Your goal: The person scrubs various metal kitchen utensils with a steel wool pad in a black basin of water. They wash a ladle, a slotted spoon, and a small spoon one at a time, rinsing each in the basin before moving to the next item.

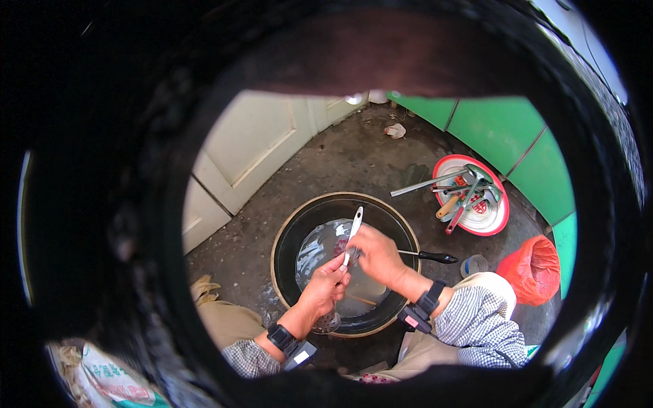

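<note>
Over a dark round basin [279, 255] of cloudy water, my left hand [322, 286] grips a slotted ladle by its shaft. The ladle's white handle [357, 222] points up and away, and its perforated metal head [326, 323] hangs below my left hand near the basin's front rim. My right hand [376, 253] is closed around a greyish scrubber [353, 253] pressed against the handle; motion blur and the fingers hide part of it. Behind my right wrist, a utensil with a black handle [437, 257] leans over the basin's right rim. A thin wooden stick [363, 300] lies in the water.
An enamel basin with a red rim [505, 217] holds several ladles and turners at right. Nearer stand a clear plastic tub [473, 266] and a container lined with a red plastic bag [528, 270]. White cabinet doors [255, 137] and green panels [502, 132] bound the concrete floor.
</note>
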`<state>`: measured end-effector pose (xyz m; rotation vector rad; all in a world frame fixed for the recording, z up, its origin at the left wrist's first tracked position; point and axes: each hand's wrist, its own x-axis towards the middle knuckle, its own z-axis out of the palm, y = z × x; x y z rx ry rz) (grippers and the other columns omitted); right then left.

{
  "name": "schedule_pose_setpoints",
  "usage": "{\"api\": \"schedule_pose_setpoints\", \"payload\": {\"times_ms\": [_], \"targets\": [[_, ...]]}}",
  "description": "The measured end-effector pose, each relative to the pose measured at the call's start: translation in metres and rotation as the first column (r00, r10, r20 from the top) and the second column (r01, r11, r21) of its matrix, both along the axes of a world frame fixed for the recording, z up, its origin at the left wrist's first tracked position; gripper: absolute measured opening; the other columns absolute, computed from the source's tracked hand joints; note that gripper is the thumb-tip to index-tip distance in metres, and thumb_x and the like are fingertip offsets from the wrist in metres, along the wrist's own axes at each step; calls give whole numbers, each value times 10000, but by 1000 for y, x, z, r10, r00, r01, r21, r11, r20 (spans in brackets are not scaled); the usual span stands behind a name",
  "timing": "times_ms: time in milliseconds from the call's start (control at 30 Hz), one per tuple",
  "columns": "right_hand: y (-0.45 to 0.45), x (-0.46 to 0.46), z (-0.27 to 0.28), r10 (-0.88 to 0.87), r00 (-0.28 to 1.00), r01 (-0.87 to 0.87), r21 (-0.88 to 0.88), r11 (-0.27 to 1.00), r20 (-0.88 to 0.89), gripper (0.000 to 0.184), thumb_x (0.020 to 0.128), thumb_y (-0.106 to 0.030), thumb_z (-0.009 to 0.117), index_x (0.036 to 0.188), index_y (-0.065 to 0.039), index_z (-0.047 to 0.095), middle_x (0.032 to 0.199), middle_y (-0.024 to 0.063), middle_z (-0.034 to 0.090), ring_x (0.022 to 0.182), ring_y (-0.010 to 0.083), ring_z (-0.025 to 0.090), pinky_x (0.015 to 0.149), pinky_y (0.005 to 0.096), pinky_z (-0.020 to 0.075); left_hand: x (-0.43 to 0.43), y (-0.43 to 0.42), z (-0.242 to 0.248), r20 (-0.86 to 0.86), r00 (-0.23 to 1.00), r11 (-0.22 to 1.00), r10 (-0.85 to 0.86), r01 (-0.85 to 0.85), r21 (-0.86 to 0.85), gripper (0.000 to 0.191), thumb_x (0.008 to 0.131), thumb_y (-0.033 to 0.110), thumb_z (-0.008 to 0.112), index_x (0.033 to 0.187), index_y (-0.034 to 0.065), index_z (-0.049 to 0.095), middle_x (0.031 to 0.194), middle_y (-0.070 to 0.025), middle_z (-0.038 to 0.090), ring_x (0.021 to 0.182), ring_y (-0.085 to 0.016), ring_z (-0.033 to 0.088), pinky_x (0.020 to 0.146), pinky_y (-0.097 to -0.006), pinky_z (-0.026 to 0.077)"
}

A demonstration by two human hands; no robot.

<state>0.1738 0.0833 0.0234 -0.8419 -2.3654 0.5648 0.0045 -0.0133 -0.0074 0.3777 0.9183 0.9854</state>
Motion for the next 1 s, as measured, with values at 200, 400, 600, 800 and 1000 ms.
{"api": "schedule_pose_setpoints", "payload": {"times_ms": [200,400,600,800,1000], "targets": [[-2,1,3,-301,948,314,143,939,-105,232,700,35,639,899,-83,647,912,111,584,899,348,616,725,448,517,2,0,-3,-108,991,997,-74,76,14,459,1031,91,502,1482,172,482,751,41,546,504,-24,302,459,-184,247],[-5,-1,6,-74,996,67,130,989,53,136,715,-7,629,818,-93,611,873,95,551,907,311,621,704,442,532,3,1,-8,-352,936,997,-31,55,59,453,1024,91,513,1474,136,495,742,40,564,506,-29,338,453,-194,254],[0,3,5,-292,956,287,200,937,-5,210,685,27,647,863,-85,630,892,100,569,882,336,621,704,451,517,6,-3,-8,-341,937,993,-74,102,65,413,1029,77,490,1437,113,540,736,37,568,500,-32,350,447,-204,276],[5,5,9,-346,934,357,200,912,-86,196,708,23,632,876,-77,634,891,110,575,878,352,618,704,452,512,5,-2,-8,-370,927,991,-65,103,83,439,1027,92,507,1464,128,515,732,43,558,514,-33,334,459,-202,258],[6,7,5,-96,987,89,57,994,130,190,721,14,633,896,-57,617,913,127,574,901,363,615,742,454,511,6,0,-10,-363,930,993,-50,85,81,426,1021,80,502,1443,125,534,747,39,574,497,-30,344,446,-196,272]]}}
